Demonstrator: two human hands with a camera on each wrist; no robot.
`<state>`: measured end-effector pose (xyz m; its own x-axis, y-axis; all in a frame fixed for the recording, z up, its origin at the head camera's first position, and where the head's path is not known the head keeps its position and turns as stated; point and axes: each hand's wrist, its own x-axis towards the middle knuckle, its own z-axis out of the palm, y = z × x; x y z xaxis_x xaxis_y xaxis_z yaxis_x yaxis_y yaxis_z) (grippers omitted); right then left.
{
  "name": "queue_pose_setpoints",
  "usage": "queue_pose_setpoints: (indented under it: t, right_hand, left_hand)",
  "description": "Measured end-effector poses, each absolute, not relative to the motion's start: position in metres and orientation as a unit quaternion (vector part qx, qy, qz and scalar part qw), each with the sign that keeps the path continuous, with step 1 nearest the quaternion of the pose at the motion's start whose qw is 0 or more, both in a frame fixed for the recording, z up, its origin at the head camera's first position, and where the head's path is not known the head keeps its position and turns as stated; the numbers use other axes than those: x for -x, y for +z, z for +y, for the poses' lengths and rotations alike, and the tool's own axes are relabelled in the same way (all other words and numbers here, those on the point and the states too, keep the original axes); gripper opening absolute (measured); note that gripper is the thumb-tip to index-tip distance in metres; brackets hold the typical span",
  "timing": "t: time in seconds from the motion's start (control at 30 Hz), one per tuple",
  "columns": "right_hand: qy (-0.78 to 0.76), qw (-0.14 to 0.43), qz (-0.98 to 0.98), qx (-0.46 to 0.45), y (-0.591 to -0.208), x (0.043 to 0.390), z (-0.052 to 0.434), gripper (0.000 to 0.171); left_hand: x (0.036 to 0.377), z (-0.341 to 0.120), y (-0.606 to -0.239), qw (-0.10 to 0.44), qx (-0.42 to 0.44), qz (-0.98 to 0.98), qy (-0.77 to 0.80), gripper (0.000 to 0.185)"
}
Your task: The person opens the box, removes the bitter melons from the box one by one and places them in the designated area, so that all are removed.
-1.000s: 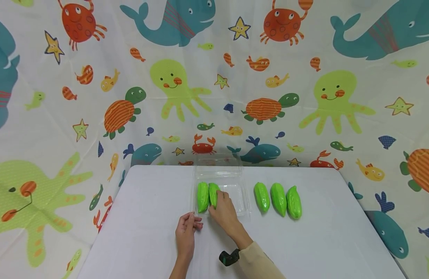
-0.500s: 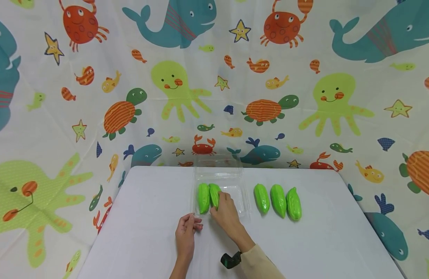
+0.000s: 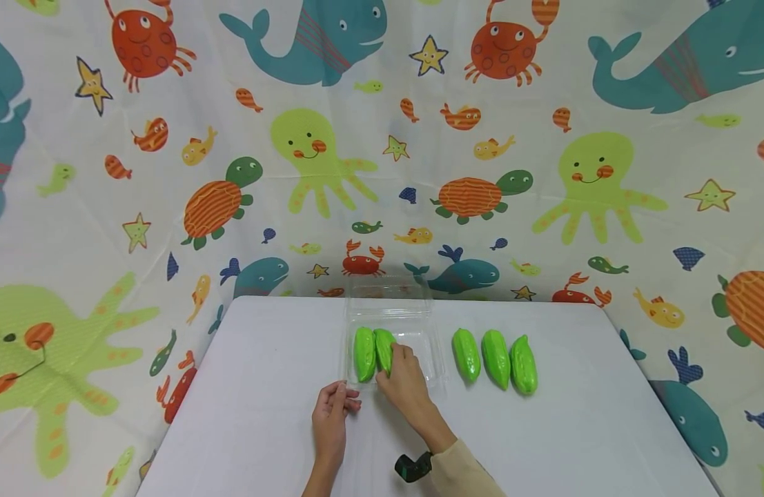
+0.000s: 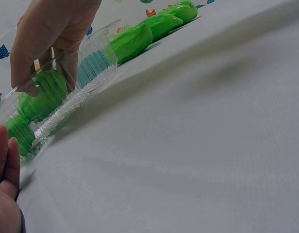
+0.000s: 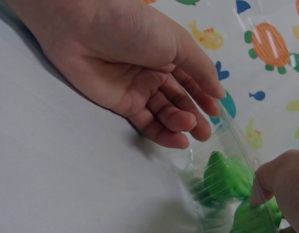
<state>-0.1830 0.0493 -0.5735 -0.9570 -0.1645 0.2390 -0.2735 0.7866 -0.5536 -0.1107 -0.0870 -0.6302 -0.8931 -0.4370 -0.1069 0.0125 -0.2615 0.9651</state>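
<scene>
A clear plastic clamshell container (image 3: 426, 345) lies on the table with its lid raised at the back. In its left half, two bright green, ridged, bitter-melon-like vegetables stand side by side: the left one (image 3: 365, 354) and the inner one (image 3: 384, 345). My right hand (image 3: 406, 386) reaches in over the front rim and holds the inner vegetable near its front end, fingers partly hiding it. At the front left corner, my left hand (image 3: 332, 411) pinches the container's rim between thumb and forefinger; the right wrist view shows its other fingers loosely curled.
Three similar green vegetables, the nearest (image 3: 466, 355), a middle one (image 3: 496, 358) and the outermost (image 3: 524, 364), lie in a row right of the container. A sea-animal cloth (image 3: 357, 179) hangs behind the white table (image 3: 257, 386).
The right hand and the two vegetables in the container have shifted slightly to the right. The left hand stays at the corner, and the three vegetables outside have not moved.
</scene>
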Motion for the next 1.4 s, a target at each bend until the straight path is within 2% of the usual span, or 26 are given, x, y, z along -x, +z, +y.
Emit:
queue_pose_setpoints:
  t: [0.77, 1.13, 1.4]
  right_hand:
    - [0.293, 0.109, -0.942, -0.124, -0.574, 0.183, 0.053, 0.053]
    - [0.311, 0.097, -0.938, -0.119, -0.57, 0.18, 0.053, 0.055]
    - [0.319, 0.135, -0.93, -0.127, -0.562, 0.179, 0.056, 0.054]
  left_hand:
    - [0.111, -0.086, -0.628, 0.142, -0.184, -0.598, -0.767, 0.036]
    - [0.11, -0.086, -0.629, 0.147, -0.175, -0.605, -0.763, 0.036]
    - [0.109, -0.087, -0.628, 0.146, -0.174, -0.599, -0.768, 0.039]
